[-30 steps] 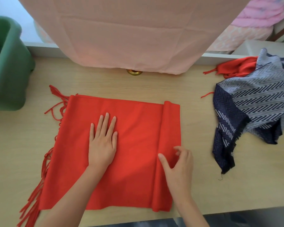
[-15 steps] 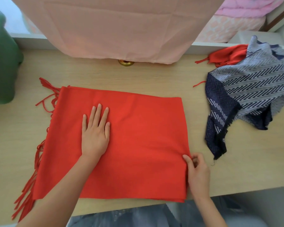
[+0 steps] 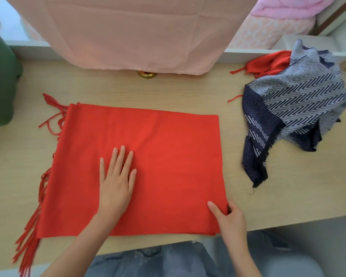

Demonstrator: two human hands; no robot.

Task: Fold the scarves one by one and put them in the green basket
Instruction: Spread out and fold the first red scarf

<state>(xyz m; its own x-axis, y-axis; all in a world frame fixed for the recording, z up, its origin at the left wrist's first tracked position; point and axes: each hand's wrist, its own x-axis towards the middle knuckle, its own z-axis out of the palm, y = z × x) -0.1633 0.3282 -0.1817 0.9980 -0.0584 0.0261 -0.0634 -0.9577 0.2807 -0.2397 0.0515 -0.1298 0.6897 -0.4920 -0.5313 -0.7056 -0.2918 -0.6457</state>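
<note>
Within the last 1 second the right hand (image 3: 231, 220) had slid from mid-scarf to pinch the red scarf (image 3: 140, 166) at its near right corner, while the left hand (image 3: 116, 180) lay spread flat to that grip's left, readying another fold on the bench (image 3: 168, 92).

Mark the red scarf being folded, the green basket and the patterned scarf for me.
red scarf (image 3: 168, 156), head view, flat middle of the cloth.
green basket (image 3: 0, 80), head view, its outer wall at the left edge.
patterned scarf (image 3: 300, 96), head view, zigzag-striped panel.
</note>
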